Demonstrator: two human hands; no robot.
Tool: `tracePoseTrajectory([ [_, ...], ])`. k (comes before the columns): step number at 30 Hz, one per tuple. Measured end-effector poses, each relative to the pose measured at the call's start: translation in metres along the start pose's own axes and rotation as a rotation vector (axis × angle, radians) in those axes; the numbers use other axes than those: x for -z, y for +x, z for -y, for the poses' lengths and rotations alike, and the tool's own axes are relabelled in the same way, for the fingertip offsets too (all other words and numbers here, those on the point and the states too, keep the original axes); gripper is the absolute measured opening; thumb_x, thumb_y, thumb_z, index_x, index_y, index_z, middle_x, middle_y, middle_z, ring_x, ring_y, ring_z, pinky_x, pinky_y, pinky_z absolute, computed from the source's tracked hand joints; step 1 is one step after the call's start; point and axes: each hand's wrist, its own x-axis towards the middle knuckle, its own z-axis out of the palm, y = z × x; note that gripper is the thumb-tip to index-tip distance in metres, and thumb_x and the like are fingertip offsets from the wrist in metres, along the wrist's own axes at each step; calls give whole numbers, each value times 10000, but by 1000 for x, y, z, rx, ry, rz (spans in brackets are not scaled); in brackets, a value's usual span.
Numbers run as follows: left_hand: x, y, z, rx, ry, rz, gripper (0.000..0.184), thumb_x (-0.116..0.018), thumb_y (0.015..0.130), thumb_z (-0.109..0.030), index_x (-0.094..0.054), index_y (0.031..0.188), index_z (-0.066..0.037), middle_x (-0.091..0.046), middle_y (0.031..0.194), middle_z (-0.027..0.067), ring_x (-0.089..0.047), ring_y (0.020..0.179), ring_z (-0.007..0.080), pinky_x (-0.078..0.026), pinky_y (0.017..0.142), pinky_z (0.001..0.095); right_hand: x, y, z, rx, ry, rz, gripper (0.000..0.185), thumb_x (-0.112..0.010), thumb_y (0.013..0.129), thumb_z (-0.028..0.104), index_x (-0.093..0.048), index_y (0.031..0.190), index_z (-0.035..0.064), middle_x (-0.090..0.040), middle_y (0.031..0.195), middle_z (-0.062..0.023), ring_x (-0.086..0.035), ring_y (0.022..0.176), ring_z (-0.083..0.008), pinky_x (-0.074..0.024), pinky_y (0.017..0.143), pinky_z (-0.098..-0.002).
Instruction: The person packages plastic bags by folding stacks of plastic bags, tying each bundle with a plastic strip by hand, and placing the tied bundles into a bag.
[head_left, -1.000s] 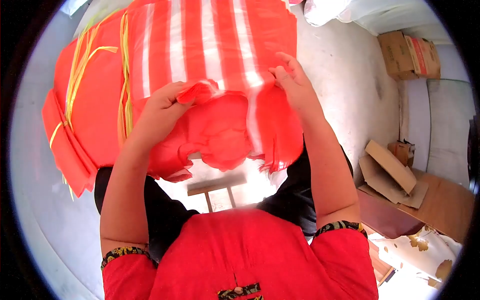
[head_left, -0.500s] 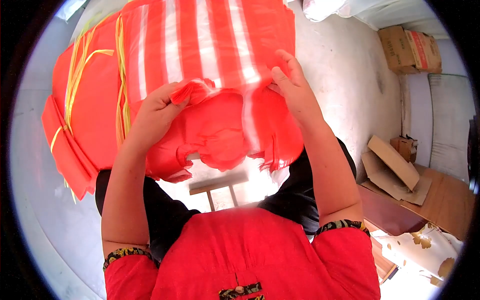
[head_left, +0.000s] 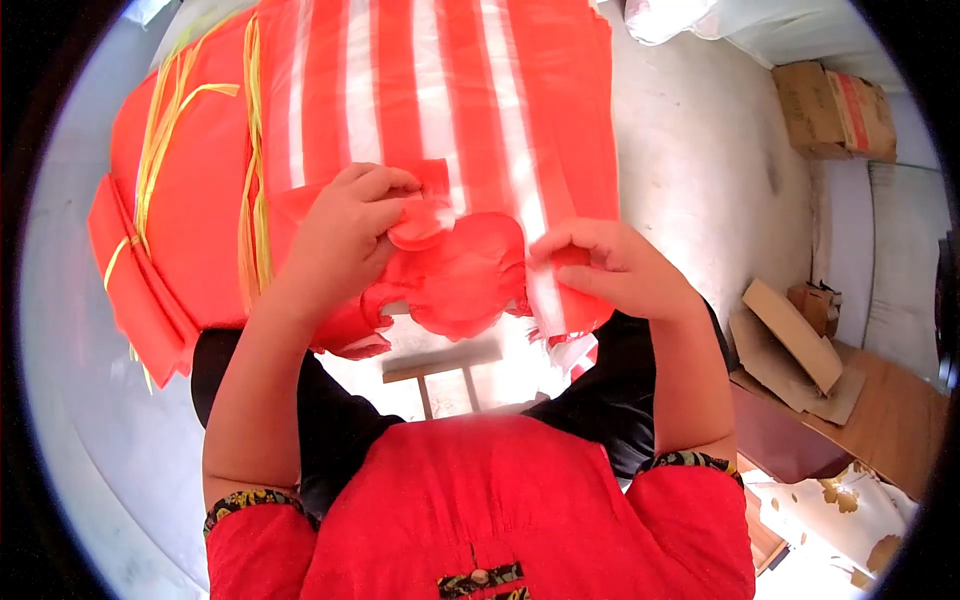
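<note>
A thick stack of thin red plastic bags (head_left: 390,110) with white stripes lies across my lap area, its near edge cut out and ruffled. My left hand (head_left: 350,225) is closed on a folded, bunched part of the top red plastic bag, with a rounded flap showing at the fingers. Over the near right part of the stack is my right hand (head_left: 620,268), fingers curved and apart from the thumb, fingertips close to a white stripe. I see nothing held in it. Yellow ties (head_left: 253,150) run along the left of the stack.
A tied red bundle (head_left: 140,285) lies at the left. To the right are a cardboard box (head_left: 835,110), a flattened carton (head_left: 795,345) on a brown wooden surface (head_left: 890,400) and a small box (head_left: 815,305). Below the stack shows a wooden stool frame (head_left: 440,362).
My right hand has come down toward me from the upper right of the bag. My left hand has shifted slightly right, and the bunched part it holds is now folded over.
</note>
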Motion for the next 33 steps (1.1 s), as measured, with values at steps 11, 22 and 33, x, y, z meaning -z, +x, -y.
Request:
tracePoseTrajectory([
  [11,-6,-6,1,-138,162,-20,306,-707,696,67,-721,984,-32,-708,1281,101,-646,1149,340,-574,932,426,-5,39,19,-18,217,-47,204,-548,1011,38,-679,1167,25,-690,1085,-6,-631,1044,-115,-492,947,-275],
  [22,-7,-9,6,-161,131,9,418,-750,755,-35,-707,1166,-98,-683,1395,90,-636,1204,375,-544,1023,450,-21,106,10,70,206,-38,351,-557,934,-59,-613,1273,12,-673,1197,-54,-629,1151,-134,-514,1003,-316],
  [33,-1,-16,-5,-113,198,36,441,-718,795,-59,-752,1232,-103,-651,1270,158,-623,1223,364,-529,1037,454,-36,120,36,-124,-25,-164,334,-634,975,65,-664,1305,19,-742,1127,-134,-709,1006,-214,-574,888,-349],
])
